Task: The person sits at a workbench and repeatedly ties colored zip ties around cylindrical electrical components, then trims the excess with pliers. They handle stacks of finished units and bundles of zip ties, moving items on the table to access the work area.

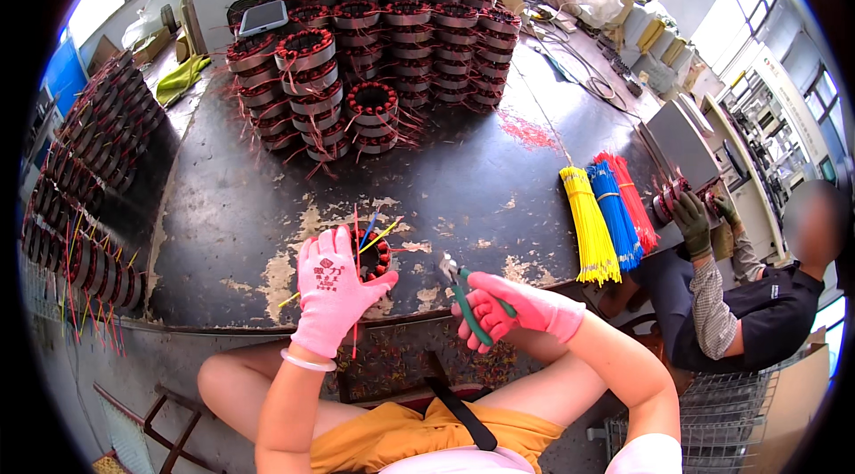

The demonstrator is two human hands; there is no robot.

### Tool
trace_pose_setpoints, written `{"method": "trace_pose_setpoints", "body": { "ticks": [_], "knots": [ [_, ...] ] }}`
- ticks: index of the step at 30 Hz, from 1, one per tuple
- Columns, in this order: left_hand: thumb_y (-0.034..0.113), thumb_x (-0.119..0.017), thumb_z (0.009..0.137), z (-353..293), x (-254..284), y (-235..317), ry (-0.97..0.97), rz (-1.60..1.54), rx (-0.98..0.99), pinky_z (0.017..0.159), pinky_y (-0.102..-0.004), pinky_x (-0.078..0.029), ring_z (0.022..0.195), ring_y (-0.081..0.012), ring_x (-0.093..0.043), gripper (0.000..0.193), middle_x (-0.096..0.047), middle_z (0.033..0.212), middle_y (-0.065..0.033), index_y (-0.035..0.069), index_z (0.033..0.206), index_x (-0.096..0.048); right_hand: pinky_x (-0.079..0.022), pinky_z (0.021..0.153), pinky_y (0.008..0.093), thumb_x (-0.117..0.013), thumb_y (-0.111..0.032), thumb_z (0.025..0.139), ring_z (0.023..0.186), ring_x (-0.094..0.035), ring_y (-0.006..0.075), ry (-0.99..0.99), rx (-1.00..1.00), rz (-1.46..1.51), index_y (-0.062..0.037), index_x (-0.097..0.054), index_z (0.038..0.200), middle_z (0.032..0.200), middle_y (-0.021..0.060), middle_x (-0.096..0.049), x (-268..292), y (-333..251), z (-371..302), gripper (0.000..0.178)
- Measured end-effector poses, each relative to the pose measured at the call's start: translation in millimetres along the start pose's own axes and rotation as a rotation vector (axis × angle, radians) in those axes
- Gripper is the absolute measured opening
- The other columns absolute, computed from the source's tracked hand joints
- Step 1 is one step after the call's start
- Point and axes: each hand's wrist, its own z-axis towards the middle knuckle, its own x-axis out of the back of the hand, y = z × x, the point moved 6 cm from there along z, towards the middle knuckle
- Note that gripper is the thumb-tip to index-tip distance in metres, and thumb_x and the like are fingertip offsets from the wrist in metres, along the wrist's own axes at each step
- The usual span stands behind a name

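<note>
A copper-and-red wound motor stator sits at the table's near edge, with red, blue and yellow wires sticking up and out of it. My left hand, in a pink glove, grips it from the left, the fingers over its side and the thumb along the front rim; the palm hides much of the ring. To the right, my right hand, also pink-gloved, is closed around the green handles of cutting pliers. Their metal jaws point up and left, apart from the stator.
Stacks of stators stand at the back, a grey tablet on top. More stators line the left. Bundles of yellow wires, blue wires and red wires lie right. A co-worker handles a stator at far right.
</note>
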Motion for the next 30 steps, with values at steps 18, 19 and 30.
{"method": "trace_pose_setpoints", "body": {
  "ticks": [18, 19, 30],
  "knots": [
    [0.036, -0.088, 0.062, -70, 69, -201, 0.055, -0.035, 0.319, 0.111, -0.0468, -0.04, 0.123, -0.0383, -0.055, 0.089, -0.06, 0.129, -0.0169, 0.0, 0.136, -0.052, -0.042, 0.105, 0.0473, -0.067, -0.06, 0.085, 0.122, -0.056, 0.0351, 0.923, 0.843, -1.542, -0.0003, -0.054, 0.135, 0.126, 0.0205, -0.06, -180, -168, 203, 0.078],
    [0.035, -0.088, 0.063, -69, 69, -198, 0.064, -0.012, 0.313, 0.111, -0.0471, -0.04, 0.123, -0.0384, -0.054, 0.089, -0.06, 0.129, -0.017, 0.0, 0.136, -0.052, -0.038, 0.109, 0.0481, -0.066, -0.056, 0.087, 0.126, -0.053, 0.0366, 0.864, 1.041, -1.479, 0.0008, -0.052, 0.137, 0.13, 0.0218, -0.058, -180, -159, 199, 0.077],
    [0.029, -0.089, 0.063, -80, 65, -205, 0.064, -0.001, 0.305, 0.111, -0.049, -0.04, 0.126, -0.0412, -0.053, 0.093, -0.057, 0.134, -0.0209, -0.006, 0.14, -0.049, -0.021, 0.126, 0.0523, -0.047, -0.057, 0.101, 0.152, -0.032, 0.0364, 0.016, 1.235, -1.607, -0.0022, -0.038, 0.154, 0.161, 0.0234, -0.036, -61, -59, 89, 0.077]
  ]
}}
